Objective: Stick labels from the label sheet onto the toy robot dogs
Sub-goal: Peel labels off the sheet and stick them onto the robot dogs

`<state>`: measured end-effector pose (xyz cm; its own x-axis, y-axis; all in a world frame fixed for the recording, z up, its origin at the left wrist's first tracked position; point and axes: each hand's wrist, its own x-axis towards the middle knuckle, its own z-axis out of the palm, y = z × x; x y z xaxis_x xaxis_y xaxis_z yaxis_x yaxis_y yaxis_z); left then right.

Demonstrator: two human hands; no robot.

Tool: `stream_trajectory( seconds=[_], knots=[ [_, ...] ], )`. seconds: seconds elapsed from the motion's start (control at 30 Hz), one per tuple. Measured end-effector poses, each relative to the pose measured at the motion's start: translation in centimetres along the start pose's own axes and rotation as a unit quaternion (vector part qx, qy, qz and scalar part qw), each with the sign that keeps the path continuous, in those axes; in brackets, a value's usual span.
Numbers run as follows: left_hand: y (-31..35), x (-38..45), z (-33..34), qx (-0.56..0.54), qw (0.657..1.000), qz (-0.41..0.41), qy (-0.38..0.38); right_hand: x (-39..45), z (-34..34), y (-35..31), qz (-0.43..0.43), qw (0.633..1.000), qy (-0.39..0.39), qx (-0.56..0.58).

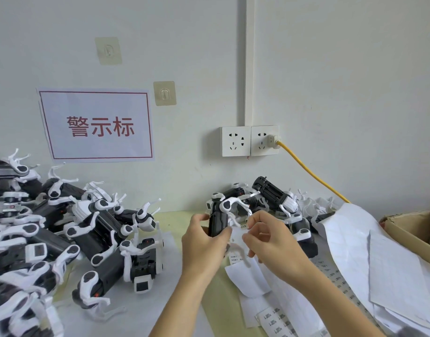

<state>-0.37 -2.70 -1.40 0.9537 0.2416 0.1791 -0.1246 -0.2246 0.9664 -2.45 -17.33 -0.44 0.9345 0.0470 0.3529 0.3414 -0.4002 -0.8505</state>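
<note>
We saw two bare hands at work over the middle of the worktop [184, 215]. The left hand [204, 249] had its fingers and thumb curled round the black body of one toy robot dog [219, 222], holding it upright with its white legs toward the wall. The right hand [270, 242], just beside it, had thumb and forefinger drawn narrowly together at a small white label [243, 226] that touched the dog's side; whether the label was already stuck down we could not tell.

Under the hands lay the label sheet [248, 273], a curled white strip running toward the near edge, with printed labels [274, 319] in two columns on its lower part. We counted one such strip for certain; others may have lain beneath it.

Along the left edge a heap of toy dogs [63, 227] was piled up, black bodies and white legs tangled together. We could count at least a dozen there, but not the exact number. A second, smaller heap [274, 200] stood against the wall behind the hands, with perhaps five or six dogs.

Toward the right edge lay a stack of large white backing sheets [369, 259], at least two of them, and at the right corner one open cardboard box [408, 229].

On the wall we counted one sign [97, 125] with red characters, two clear adhesive hooks [164, 93], and two sockets [249, 141], the right one taking a plug with one yellow cable [311, 173].
</note>
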Motion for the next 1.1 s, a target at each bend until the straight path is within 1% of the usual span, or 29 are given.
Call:
stream_trajectory(
  seconds=[0.03,0.1,0.2,0.27,0.53,0.73,1.1],
  knots=[
    [0.0,-0.1,0.2,-0.052,0.998,-0.025,-0.027,0.0,-0.1,-0.1,-0.006,1.000,0.001,0.014],
    [0.1,-0.1,0.6,-0.098,0.992,-0.043,-0.073,0.1,-0.3,-0.1,-0.018,0.999,0.013,0.036],
    [0.0,-0.3,0.8,-0.122,0.985,-0.028,-0.120,0.2,-0.5,-0.1,-0.031,0.998,0.034,0.035],
    [0.0,-0.5,0.9,-0.128,0.982,-0.013,-0.136,0.3,-0.5,-0.1,-0.033,0.998,0.037,0.029],
    [0.0,-0.6,1.1,-0.153,0.979,0.027,-0.131,0.5,-0.5,0.3,-0.041,0.998,0.038,-0.006],
    [-0.1,-0.5,1.2,-0.147,0.978,0.055,-0.137,0.7,-0.8,0.7,-0.057,0.995,0.035,-0.068],
    [-0.4,-0.4,1.4,-0.175,0.970,0.048,-0.163,1.0,-0.9,1.1,-0.075,0.985,0.039,-0.148]
  ],
)
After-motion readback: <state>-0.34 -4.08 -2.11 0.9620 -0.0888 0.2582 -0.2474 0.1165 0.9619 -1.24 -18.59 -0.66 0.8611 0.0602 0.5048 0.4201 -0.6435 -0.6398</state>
